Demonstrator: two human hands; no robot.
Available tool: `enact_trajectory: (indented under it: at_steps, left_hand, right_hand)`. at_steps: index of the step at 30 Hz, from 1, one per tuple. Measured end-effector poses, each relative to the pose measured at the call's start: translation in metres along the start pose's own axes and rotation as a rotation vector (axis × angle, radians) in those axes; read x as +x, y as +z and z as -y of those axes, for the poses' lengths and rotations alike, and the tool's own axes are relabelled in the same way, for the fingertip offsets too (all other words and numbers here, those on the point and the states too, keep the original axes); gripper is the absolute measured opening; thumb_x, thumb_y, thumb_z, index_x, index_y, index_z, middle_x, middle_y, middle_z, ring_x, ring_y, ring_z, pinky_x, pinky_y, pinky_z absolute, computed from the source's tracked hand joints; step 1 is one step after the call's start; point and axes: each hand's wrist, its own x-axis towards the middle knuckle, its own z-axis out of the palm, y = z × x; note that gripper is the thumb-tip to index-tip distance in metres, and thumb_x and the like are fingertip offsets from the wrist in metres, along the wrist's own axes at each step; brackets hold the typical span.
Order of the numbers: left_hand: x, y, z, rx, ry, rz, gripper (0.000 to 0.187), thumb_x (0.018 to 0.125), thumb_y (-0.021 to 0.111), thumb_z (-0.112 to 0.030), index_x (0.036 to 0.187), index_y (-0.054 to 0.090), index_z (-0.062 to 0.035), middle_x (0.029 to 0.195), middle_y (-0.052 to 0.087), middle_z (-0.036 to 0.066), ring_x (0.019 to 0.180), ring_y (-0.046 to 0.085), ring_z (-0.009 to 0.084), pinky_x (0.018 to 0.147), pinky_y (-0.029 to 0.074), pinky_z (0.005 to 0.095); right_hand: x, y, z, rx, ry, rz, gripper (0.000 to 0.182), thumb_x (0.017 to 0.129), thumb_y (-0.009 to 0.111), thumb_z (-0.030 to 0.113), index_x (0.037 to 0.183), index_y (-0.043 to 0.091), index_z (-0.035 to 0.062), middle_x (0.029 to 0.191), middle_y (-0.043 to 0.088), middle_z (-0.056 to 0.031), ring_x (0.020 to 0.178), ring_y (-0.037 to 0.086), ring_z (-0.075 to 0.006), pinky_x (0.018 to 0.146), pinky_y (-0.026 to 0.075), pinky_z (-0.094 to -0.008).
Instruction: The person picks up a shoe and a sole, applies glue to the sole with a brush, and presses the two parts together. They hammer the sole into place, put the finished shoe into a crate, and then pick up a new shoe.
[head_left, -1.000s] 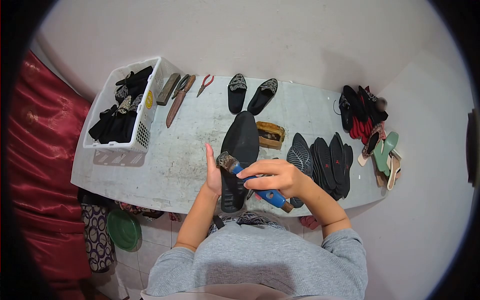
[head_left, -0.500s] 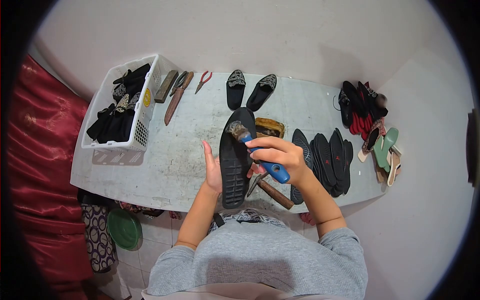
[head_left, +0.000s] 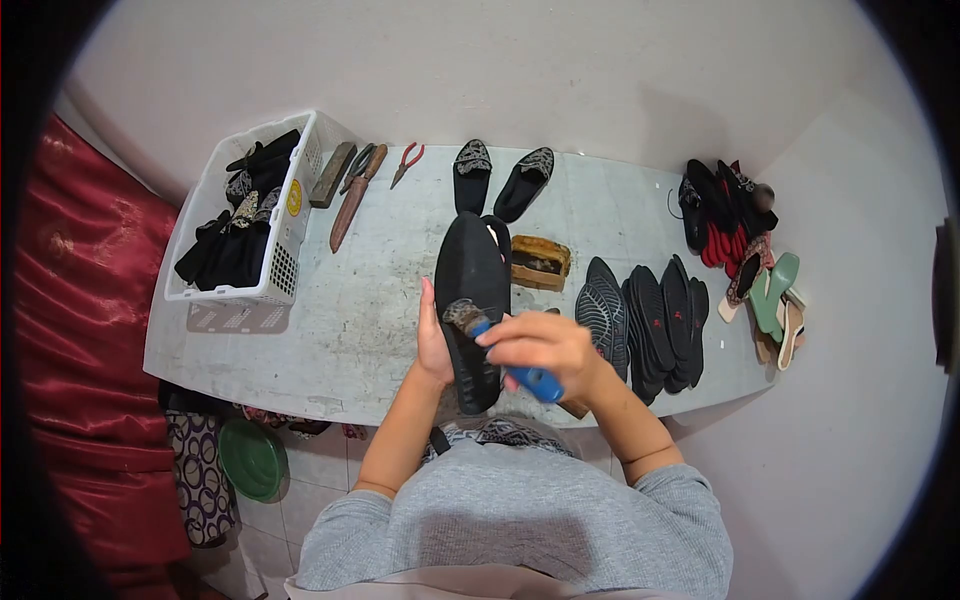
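Note:
My left hand [head_left: 434, 345] holds a black shoe sole [head_left: 470, 262] upright over the table's front part, thumb up along its left edge; the other fingers are hidden behind it. Another dark piece with a small pale patch peeks out behind its upper right edge. In my right hand [head_left: 545, 350] is a brush [head_left: 522, 372] with a blue handle. Its bristles touch the middle of the sole, and the hand is slightly blurred. Beyond the sole sits a small open container [head_left: 540, 262] with yellowish, crusted edges. A hammer's wooden handle [head_left: 573, 408] shows below my right hand, mostly covered.
Several black soles [head_left: 655, 330] lie right of my hand. A pair of black flats [head_left: 524, 185] stands at the back. Left are a white basket [head_left: 283, 235] of shoes, a knife [head_left: 350, 215] and red pliers [head_left: 407, 165]. More shoes [head_left: 715, 205] and green sandals [head_left: 773, 298] pile up right.
The brush has moved down the sole, from near its upper end to its middle. The sole has turned slightly, showing the dark piece behind it. The hammer is now more covered.

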Motion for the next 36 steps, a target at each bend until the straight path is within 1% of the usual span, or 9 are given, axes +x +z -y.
enact_trajectory:
  at_steps: [3,5,7,18,21,23,27,33,36]
  left_hand:
    - [0.003,-0.012,0.006,-0.151,-0.056,0.308,0.079,0.087,0.018,-0.067,0.130,0.041,-0.0041,0.107,0.060,0.014,0.086,0.063,0.0222,0.074,0.053,0.0347]
    - [0.000,0.008,0.005,-0.013,0.013,0.040,0.078,0.087,0.019,-0.067,0.124,0.046,-0.0041,0.108,0.058,0.013,0.088,0.061,0.0226,0.076,0.051,0.0349]
    - [0.000,0.009,0.002,-0.108,-0.017,0.169,0.078,0.087,0.019,-0.067,0.123,0.047,-0.0034,0.102,0.060,0.014,0.086,0.061,0.0236,0.075,0.052,0.0355]
    - [-0.003,0.034,-0.001,-0.021,0.053,-0.216,0.080,0.085,0.019,-0.069,0.114,0.052,-0.0021,0.091,0.062,0.015,0.071,0.060,0.0218,0.063,0.049,0.0307]
    - [0.001,-0.002,0.005,0.028,-0.020,0.192,0.081,0.085,0.018,-0.069,0.116,0.051,-0.0018,0.091,0.062,0.016,0.076,0.061,0.0217,0.064,0.049,0.0307]
    - [0.003,-0.003,0.009,0.119,0.034,0.147,0.082,0.085,0.017,-0.070,0.113,0.052,-0.0016,0.090,0.062,0.015,0.075,0.061,0.0219,0.063,0.048,0.0303]
    - [-0.001,0.009,0.005,-0.063,0.005,0.086,0.085,0.084,0.017,-0.071,0.108,0.055,0.0012,0.090,0.063,0.016,0.073,0.061,0.0243,0.063,0.049,0.0308]
    - [0.002,-0.002,0.006,0.070,0.075,0.058,0.086,0.084,0.015,-0.071,0.107,0.056,0.0005,0.090,0.064,0.020,0.074,0.062,0.0215,0.066,0.051,0.0321]
    - [0.002,0.009,0.007,0.037,0.105,-0.021,0.085,0.084,0.015,-0.071,0.109,0.055,0.0003,0.095,0.064,0.021,0.072,0.062,0.0209,0.064,0.052,0.0318]
  right_hand:
    - [-0.001,0.000,-0.004,-0.039,0.055,-0.119,0.024,0.065,0.071,0.007,0.089,0.064,0.0047,0.099,0.063,-0.0133,0.075,0.062,-0.0248,0.063,0.051,-0.0297]
    - [0.001,0.001,-0.003,-0.092,0.026,-0.093,0.024,0.066,0.071,0.008,0.088,0.064,0.0046,0.098,0.063,-0.0128,0.075,0.062,-0.0248,0.062,0.050,-0.0298]
    - [-0.002,0.006,-0.001,-0.010,-0.015,-0.008,0.023,0.066,0.072,0.012,0.086,0.063,0.0041,0.096,0.063,-0.0116,0.075,0.062,-0.0251,0.062,0.050,-0.0313]
    - [-0.005,0.000,-0.002,-0.017,-0.014,-0.032,0.023,0.067,0.072,0.010,0.089,0.064,0.0039,0.097,0.064,-0.0125,0.082,0.063,-0.0266,0.069,0.051,-0.0328]
    - [-0.006,-0.015,-0.007,-0.083,0.083,-0.135,0.030,0.059,0.070,0.006,0.088,0.064,0.0032,0.093,0.064,-0.0131,0.079,0.063,-0.0276,0.067,0.051,-0.0332]
    - [-0.005,-0.019,-0.008,-0.227,0.053,-0.199,0.034,0.055,0.069,0.006,0.088,0.064,0.0032,0.093,0.065,-0.0134,0.078,0.063,-0.0281,0.067,0.051,-0.0334]
    - [-0.004,-0.006,0.001,-0.011,-0.035,-0.059,0.020,0.072,0.070,0.011,0.089,0.064,0.0038,0.096,0.065,-0.0114,0.082,0.063,-0.0277,0.070,0.051,-0.0346]
    - [-0.008,-0.024,-0.008,-0.150,0.091,-0.160,0.033,0.056,0.067,0.003,0.089,0.064,0.0030,0.088,0.066,-0.0113,0.078,0.064,-0.0285,0.067,0.051,-0.0351]
    - [-0.009,-0.026,-0.007,-0.155,0.094,-0.163,0.030,0.060,0.069,0.004,0.090,0.064,0.0032,0.092,0.066,-0.0115,0.080,0.064,-0.0285,0.071,0.052,-0.0358]
